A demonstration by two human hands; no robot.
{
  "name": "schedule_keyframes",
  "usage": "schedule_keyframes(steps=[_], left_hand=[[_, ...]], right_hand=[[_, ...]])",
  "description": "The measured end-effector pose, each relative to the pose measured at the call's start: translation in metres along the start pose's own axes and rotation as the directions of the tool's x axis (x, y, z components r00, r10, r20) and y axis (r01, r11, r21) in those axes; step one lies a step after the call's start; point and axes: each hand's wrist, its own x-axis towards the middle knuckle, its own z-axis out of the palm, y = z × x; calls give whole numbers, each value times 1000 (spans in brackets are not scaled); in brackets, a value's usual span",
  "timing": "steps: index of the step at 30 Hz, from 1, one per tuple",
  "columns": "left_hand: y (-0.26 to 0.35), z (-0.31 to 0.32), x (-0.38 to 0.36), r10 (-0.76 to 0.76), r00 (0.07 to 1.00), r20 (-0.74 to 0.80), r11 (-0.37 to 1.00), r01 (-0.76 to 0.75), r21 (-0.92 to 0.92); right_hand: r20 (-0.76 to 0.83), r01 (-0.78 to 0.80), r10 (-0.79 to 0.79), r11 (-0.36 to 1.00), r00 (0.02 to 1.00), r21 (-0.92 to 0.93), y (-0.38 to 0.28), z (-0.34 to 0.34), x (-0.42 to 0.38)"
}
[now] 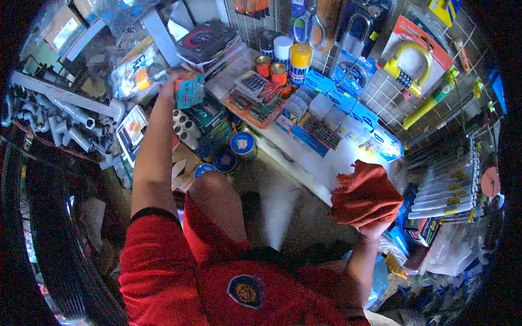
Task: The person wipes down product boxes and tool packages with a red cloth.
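And here the hands are well apart, each one occupied. By the left hand (172, 85), a teal packet (189, 93) is pinched at its edge, apparently so its printed face is left uncovered, up beside the stacked goods. Over at the far side, a red cloth (367, 195) is gripped in the right hand (375, 228), bunched above the desk (296, 170); the fingers are mostly hidden beneath it, seemingly covered so that fabric, not skin, is presented to the surface. Along the desk, blue boxes (341, 98) are lined up in a row, probably to save room, with a yellow spray can (300, 64) stood upright near small orange tins (278, 73). Behind, a yellow clamp (408, 65) is hung on the wire grid (380, 89), likely for easy viewing.
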Motion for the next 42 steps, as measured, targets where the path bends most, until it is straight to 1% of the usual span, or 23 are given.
schedule_keyframes(steps=[1, 2, 4, 5, 8, 9, 10, 12, 16, 18, 20, 21, 25, 28, 30, 31, 34, 36, 37, 38, 40, 41, 42], left_hand=[[3, 1, -14, -89, 995, 54, 969, 99, -227], [2, 5, -26, -89, 994, 57, 969, 100, -224], [2, 51, -68, 28, 971, -236, 989, -61, -133], [8, 86, -102, 177, 921, -348, 978, -206, -47], [-4, 95, -123, 205, 871, -446, 973, -230, -1], [-17, 79, -120, 262, 905, -336, 961, -277, 3], [-34, 60, -106, 260, 906, -335, 961, -276, 0], [-64, 30, -85, 433, 831, -349, 901, -409, 143], [-51, 85, -166, 334, 880, -337, 941, -290, 175], [-64, 89, -180, 432, 866, -254, 895, -377, 236], [-60, 112, -210, 456, 858, -237, 885, -411, 219], [-59, 121, -224, 492, 850, -190, 868, -464, 175], [-47, 145, -258, 574, 816, -70, 818, -569, 77], [-22, 179, -292, 598, 799, -59, 801, -599, 5], [-8, 187, -307, 548, 836, 38, 814, -522, -255], [-17, 174, -306, 427, 901, 75, 850, -371, -375], [-15, 194, -331, 480, 863, 160, 850, -412, -328], [-9, 222, -328, 512, 825, 239, 849, -445, -285], [-13, 236, -336, 519, 806, 284, 851, -457, -260], [-16, 253, -340, 525, 785, 329, 851, -469, -237], [-36, 280, -367, 538, 736, 411, 841, -499, -206], [-47, 285, -385, 541, 712, 447, 836, -513, -196], [-46, 292, -385, 544, 688, 480, 830, -525, -189]], right_hand=[[49, -22, 22, 1000, 999, -2, 1, -2, -2], [46, -21, 21, 1000, 999, -1, 3, -2, -4], [36, -103, 97, 963, 995, 248, 8, -2, -6], [89, -140, 123, 967, 988, 211, 11, -5, -8], [151, -127, 88, 954, 985, 270, 11, -2, -11], [150, -125, 87, 955, 985, 267, 12, -2, -11], [162, -112, 80, 973, 984, 200, 13, -4, -11], [190, -88, 75, 994, 979, 63, 15, -6, -11], [172, -206, 196, 978, 965, 44, 15, -4, -13], [186, -185, 151, 966, 971, 178, 24, -6, -15], [137, -199, 183, 974, 973, 112, 25, 2, -11], [84, -219, 215, 974, 973, 49, 25, 5, -11], [77, -289, 282, 952, 956, 99, 53, -9, -16], [275, -316, 316, 948, 908, -43, 111, -56, -15], [298, -344, 329, 939, 896, -1, 97, -23, -20], [316, -371, 344, 928, 885, 30, 86, 0, -23], [358, -330, 254, 929, 898, 168, 91, 28, -22], [366, -470, 398, 872, 842, 134, 87, 46, -26], [358, -501, 405, 832, 841, 236, 91, 59, -31], [336, -477, 383, 838, 860, 266, 98, 59, -35], [493, -170, 66, 971, 867, 169, 115, 54, -38], [302, -459, 377, 845, 876, 276, 102, 69, -50], [280, -439, 363, 850, 889, 291, 89, 79, -51]])
